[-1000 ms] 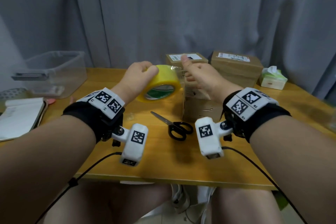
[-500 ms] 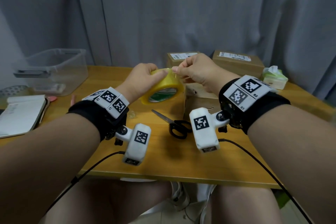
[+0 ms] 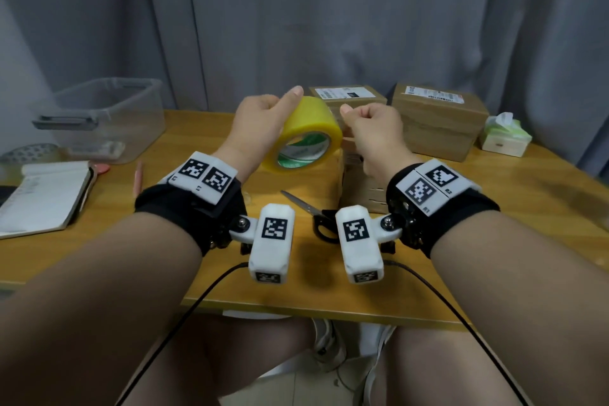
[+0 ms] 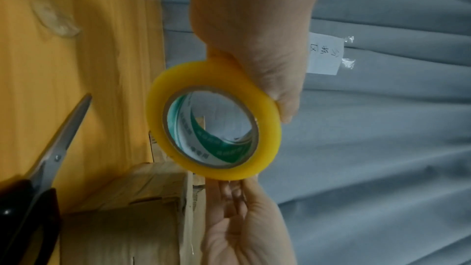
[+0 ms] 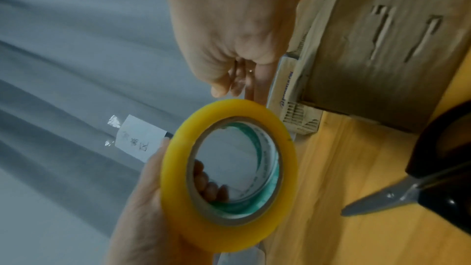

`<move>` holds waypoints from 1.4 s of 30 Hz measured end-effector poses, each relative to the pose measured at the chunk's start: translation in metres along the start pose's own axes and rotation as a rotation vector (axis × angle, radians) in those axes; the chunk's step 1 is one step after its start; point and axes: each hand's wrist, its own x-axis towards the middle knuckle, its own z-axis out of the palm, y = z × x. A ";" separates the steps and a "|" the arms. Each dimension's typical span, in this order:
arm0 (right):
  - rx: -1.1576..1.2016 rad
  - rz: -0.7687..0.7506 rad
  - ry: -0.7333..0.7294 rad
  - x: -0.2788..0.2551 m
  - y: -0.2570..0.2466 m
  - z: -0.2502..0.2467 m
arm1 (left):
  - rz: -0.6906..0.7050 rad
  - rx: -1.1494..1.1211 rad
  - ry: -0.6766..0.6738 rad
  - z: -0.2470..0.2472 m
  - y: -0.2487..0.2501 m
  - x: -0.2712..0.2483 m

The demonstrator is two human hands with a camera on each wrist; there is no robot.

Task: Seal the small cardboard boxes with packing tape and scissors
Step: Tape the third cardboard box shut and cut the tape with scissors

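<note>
My left hand (image 3: 263, 120) holds the yellow packing tape roll (image 3: 308, 132) in the air, thumb lying over its top and fingers curled behind it. In the left wrist view the roll (image 4: 214, 132) shows its green-printed core. My right hand (image 3: 365, 128) is curled at the roll's right edge; in the right wrist view its fingertips (image 5: 239, 80) pinch the clear tape end beside the roll (image 5: 229, 178). Under the right hand stands a small cardboard box (image 3: 359, 184). Black-handled scissors (image 3: 313, 209) lie shut on the table in front of the box.
Two more cardboard boxes (image 3: 346, 97) (image 3: 438, 122) stand at the back against the grey curtain. A tissue box (image 3: 504, 138) sits at the far right. On the left are a clear plastic bin (image 3: 105, 119), an open notebook (image 3: 43, 198) and a pen (image 3: 138, 175).
The left hand has lifted and turned the roll, thumb now on top. The right hand moved from the roll's top to its right edge, still pinching at the tape.
</note>
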 end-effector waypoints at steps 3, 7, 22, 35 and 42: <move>-0.052 -0.016 -0.019 0.002 0.004 -0.005 | 0.109 0.174 0.044 0.001 0.002 0.002; -0.151 -0.084 -0.031 0.010 -0.008 -0.019 | 0.209 0.528 -0.062 -0.006 0.008 0.008; -0.607 0.102 -0.009 0.020 0.006 -0.048 | 0.055 1.230 -0.416 0.026 0.009 0.027; -0.765 0.125 -0.024 0.027 0.029 -0.052 | -0.010 1.286 -0.475 0.048 0.003 0.024; -0.912 0.080 -0.079 0.017 0.038 -0.050 | 0.008 1.314 -0.471 0.059 -0.001 0.016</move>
